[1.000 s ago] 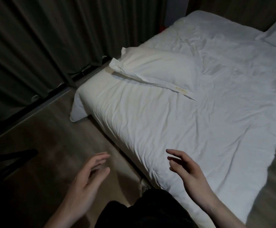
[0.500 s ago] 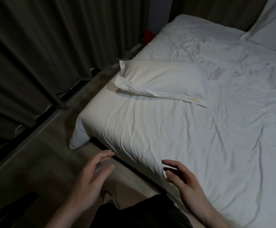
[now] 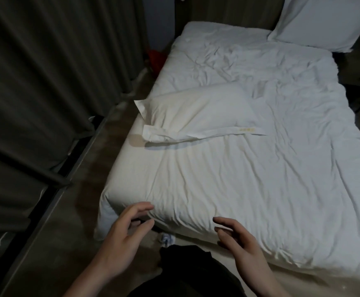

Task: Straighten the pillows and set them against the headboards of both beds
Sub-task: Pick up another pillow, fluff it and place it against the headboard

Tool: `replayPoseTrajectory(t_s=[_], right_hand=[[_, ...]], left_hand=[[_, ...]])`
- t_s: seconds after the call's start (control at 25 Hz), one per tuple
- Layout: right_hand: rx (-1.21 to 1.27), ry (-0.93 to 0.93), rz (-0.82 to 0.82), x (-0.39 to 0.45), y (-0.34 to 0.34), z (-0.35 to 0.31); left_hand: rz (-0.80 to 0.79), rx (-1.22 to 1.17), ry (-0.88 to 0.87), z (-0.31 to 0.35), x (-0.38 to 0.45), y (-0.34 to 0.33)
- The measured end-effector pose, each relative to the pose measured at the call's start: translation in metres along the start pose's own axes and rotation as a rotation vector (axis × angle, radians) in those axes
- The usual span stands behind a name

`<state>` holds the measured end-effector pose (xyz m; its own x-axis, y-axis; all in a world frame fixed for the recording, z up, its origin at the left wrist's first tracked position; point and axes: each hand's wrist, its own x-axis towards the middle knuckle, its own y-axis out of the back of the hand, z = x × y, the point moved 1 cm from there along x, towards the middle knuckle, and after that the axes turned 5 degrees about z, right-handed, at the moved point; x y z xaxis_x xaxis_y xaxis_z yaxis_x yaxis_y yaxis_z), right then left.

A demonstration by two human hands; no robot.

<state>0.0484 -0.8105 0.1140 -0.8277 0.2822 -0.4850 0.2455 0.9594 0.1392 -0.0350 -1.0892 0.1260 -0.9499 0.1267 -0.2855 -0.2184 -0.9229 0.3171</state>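
Both hands, left [image 3: 121, 239] and right [image 3: 239, 241], hover empty, fingers loose, near the pillow [image 3: 198, 112].

Dim room: dark pleated curtains [image 3: 46, 82] hang along the left above a dark floor track [image 3: 52, 189], brown hard floor [image 3: 67, 221] beside a low bed [image 3: 260, 189] under wrinkled white sheet, red item [image 3: 156, 58] by far corner.
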Motion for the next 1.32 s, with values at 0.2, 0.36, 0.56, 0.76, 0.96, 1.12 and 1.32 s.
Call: replayPoseTrajectory(t_s=[0.2, 0.36, 0.56, 0.76, 0.96, 1.12, 1.32], right_hand=[[-0.021, 0.042, -0.104, 0.082, -0.081, -0.058], [0.012, 0.098, -0.086, 0.133, -0.122, -0.100], [0.096, 0.042, 0.062, 0.166, -0.147, -0.116], [0.188, -0.054, 0.235, 0.183, -0.216, -0.120], [0.257, -0.090, 0.437, 0.191, -0.333, -0.151], [0.304, -0.095, 0.591, 0.189, -0.403, -0.166], [0.344, -0.062, 0.667, 0.197, -0.434, -0.178]], left_hand=[[0.075, 0.005, 0.018, 0.004, 0.053, 0.075], [0.090, 0.018, 0.063, 0.000, 0.109, 0.123], [-0.061, 0.085, 0.053, 0.007, 0.197, 0.154], [-0.318, 0.169, -0.028, 0.016, 0.303, 0.188], [-0.580, 0.232, -0.058, 0.017, 0.401, 0.254], [-0.672, 0.277, -0.116, 0.020, 0.457, 0.301], [-0.681, 0.231, -0.129, 0.018, 0.476, 0.314]])
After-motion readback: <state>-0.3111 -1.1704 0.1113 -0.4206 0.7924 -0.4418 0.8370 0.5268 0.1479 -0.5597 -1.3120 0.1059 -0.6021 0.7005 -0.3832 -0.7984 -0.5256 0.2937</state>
